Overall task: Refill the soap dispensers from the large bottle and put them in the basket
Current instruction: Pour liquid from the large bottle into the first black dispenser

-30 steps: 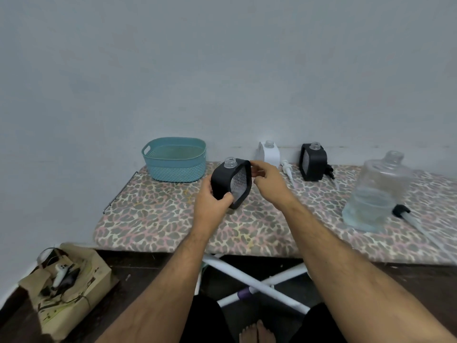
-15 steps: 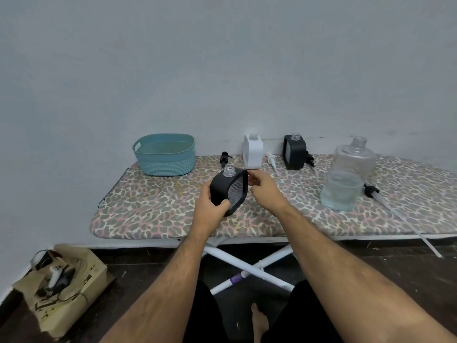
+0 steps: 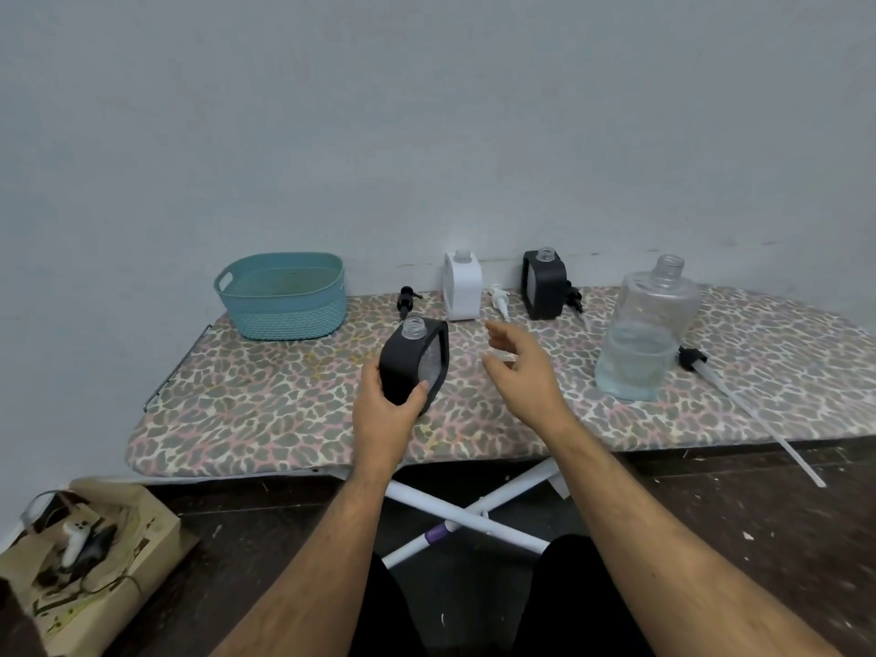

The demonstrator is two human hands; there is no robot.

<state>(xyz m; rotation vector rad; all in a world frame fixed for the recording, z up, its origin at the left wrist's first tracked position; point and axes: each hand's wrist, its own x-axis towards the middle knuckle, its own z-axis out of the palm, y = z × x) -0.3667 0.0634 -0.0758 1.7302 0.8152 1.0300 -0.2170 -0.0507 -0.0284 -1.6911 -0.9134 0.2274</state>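
Leopard-print worktop [image 3: 284,419] against a grey wall carries a teal basket [image 3: 284,296] at its left end and a large bottle [image 3: 644,339], uncapped, to the right. Left hand [image 3: 384,410] grips a black dispenser [image 3: 417,367] just above the worktop, its long axis near upright, open neck up and tipped slightly right. Right hand [image 3: 516,372] hovers beside it, fingers spread, holding nothing. Risk, I judge: a one-handed hold while pouring could let the narrow neck miss the stream, spilling soap on the cloth.

basket [image 3: 284,296] left | dispensers [image 3: 462,286] behind | large bottle [image 3: 644,334] right
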